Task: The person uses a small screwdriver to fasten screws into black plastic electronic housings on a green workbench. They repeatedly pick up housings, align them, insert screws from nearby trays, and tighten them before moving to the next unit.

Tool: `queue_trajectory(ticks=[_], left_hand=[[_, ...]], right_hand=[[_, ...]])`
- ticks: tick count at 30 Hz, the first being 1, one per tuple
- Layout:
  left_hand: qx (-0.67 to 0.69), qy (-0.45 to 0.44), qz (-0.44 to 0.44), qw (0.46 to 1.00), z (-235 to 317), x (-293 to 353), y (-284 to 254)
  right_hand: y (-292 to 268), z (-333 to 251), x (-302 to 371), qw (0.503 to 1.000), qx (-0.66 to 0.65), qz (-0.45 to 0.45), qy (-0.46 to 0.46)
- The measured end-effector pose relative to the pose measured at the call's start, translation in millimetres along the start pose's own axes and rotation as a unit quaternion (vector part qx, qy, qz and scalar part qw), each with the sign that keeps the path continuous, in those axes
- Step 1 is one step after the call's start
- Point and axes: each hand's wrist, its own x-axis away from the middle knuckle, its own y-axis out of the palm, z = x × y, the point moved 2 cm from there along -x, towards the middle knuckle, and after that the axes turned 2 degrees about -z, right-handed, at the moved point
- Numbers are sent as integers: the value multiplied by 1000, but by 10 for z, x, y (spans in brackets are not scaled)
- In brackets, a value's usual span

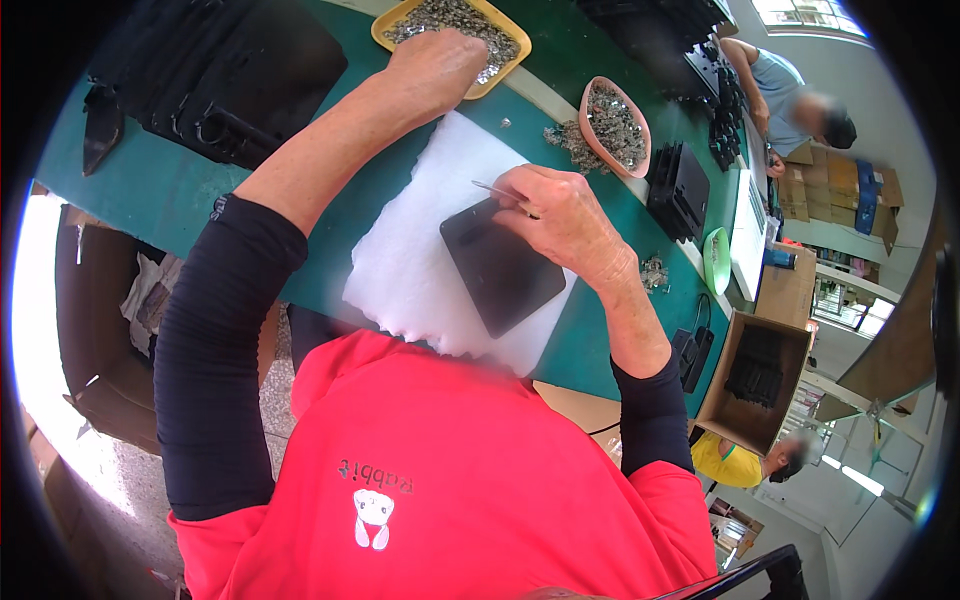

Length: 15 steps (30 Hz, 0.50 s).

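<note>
My left hand [437, 70] reaches into a yellow tray [518, 40] of small shiny metal parts [452, 15]. Its fingers are curled down among them, and the fingertips are hidden. My right hand [568, 218] is closed around a thin, pointed metal tool [492, 189], whose exact kind I cannot make out. That hand is over the upper edge of a flat black panel [502, 278], covering part of it. Beneath the panel lies a white foam sheet [395, 262] with a ragged edge, spread on the green table [328, 262].
Stacked black panels [225, 75] stand at the far left. A pink bowl [646, 150] of metal parts sits at the right, with loose parts [572, 146] beside it. Further right are black casings [680, 190], a green dish [716, 262], a cardboard box [718, 400] and two people.
</note>
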Motion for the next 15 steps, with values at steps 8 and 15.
queue_trajectory(ticks=[8,15], left_hand=[[-44,28,66,996,32,-27,68],[-10,8,-14,1000,133,-60,-11]], right_hand=[[12,-98,19,994,102,17,-40],[57,-129,47,992,124,29,-20]])
